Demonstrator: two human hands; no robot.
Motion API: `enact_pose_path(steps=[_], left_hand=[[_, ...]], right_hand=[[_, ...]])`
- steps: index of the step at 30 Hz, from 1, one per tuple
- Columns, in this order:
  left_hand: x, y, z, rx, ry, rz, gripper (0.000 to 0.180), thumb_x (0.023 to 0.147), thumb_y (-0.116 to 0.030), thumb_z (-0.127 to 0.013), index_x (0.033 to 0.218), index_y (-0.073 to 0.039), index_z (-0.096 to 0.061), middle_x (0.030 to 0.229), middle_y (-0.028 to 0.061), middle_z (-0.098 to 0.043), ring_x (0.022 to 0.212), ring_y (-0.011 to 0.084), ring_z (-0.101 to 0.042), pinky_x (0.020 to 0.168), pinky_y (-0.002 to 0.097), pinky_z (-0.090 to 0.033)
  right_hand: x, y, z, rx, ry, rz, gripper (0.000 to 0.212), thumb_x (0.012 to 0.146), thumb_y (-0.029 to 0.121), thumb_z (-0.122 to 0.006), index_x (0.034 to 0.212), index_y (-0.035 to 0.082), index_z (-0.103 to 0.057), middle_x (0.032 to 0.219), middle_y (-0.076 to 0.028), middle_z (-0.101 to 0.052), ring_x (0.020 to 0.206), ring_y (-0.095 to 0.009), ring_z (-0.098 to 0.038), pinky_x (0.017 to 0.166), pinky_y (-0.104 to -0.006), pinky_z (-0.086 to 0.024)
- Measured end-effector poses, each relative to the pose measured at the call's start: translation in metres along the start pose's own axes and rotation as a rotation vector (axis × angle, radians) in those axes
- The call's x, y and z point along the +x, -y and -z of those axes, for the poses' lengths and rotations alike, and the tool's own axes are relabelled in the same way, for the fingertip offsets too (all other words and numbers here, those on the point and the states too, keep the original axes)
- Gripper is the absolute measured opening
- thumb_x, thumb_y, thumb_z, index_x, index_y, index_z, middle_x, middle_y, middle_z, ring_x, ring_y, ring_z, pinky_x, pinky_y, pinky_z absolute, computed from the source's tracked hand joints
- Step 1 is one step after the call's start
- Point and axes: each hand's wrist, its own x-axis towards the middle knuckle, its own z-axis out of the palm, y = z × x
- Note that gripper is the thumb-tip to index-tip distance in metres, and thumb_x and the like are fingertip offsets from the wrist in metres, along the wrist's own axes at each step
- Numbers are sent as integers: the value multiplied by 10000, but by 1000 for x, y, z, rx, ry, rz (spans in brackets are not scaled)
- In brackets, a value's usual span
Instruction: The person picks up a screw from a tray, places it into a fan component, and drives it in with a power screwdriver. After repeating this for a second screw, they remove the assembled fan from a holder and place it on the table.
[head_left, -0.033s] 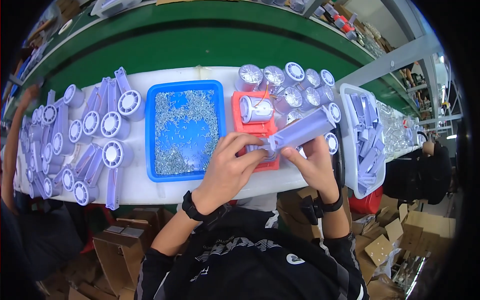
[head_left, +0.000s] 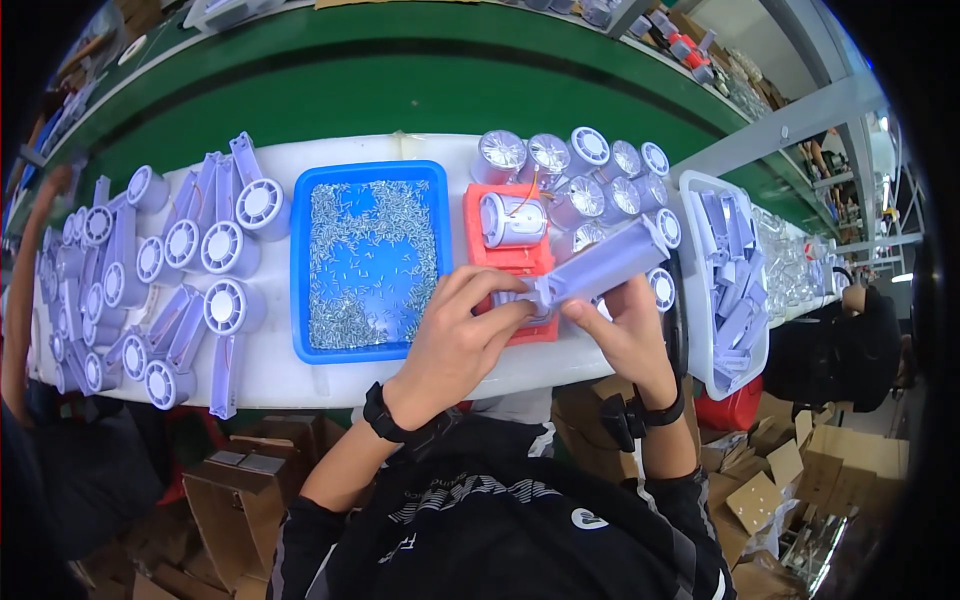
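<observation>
A long lavender plastic housing (head_left: 612, 262), shaped like a trough handle, slants up to the right from a rounded end part. My left hand (head_left: 462, 335) has its fingers closed round that rounded part, over the red holding block (head_left: 512, 260); the fingers partly hide it. My right hand (head_left: 632, 340) supports the long handle from below, thumb near the joint. Just beyond my fingers, a lavender cylinder (head_left: 513, 220) with an orange-red wire lies in the block's upper recess. Whether my left fingers also hold something small is hidden.
Left of the block stands a blue tray (head_left: 300, 270) of small screws. Several lavender fan-like units (head_left: 230, 250) lie farther left. Clear-topped cylinders (head_left: 578, 200) stand behind my right hand, beside a white bin (head_left: 765, 330) of lavender parts. At far left shows another person's arm (head_left: 22, 260).
The lavender handle has tilted very slightly. My hands keep nearly the same place and grip. At far left the other person's arm has shifted a little.
</observation>
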Motion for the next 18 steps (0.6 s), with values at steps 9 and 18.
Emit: enact_pose_path(steps=[9,18], left_hand=[[-2,5,-2,-36,10,4,239,825,-69,-769,1062,-52,-742,1144,62,-658,1066,283,-603,903,396,-479],[-5,-1,8,47,97,210,653,781,-202,-865,1364,-54,-611,1087,111,-539,1034,293,-520,914,416,-443]], right_hand=[[-9,-4,15,-221,107,22,494,878,31,-801,1300,-2,-547,1247,-106,-631,1162,-218,-621,1032,-374,-467],[-3,-13,-4,-553,140,341,469,835,-10,-797,1250,0,-578,1224,-148,-652,1130,-324,-639,991,-402,-503]])
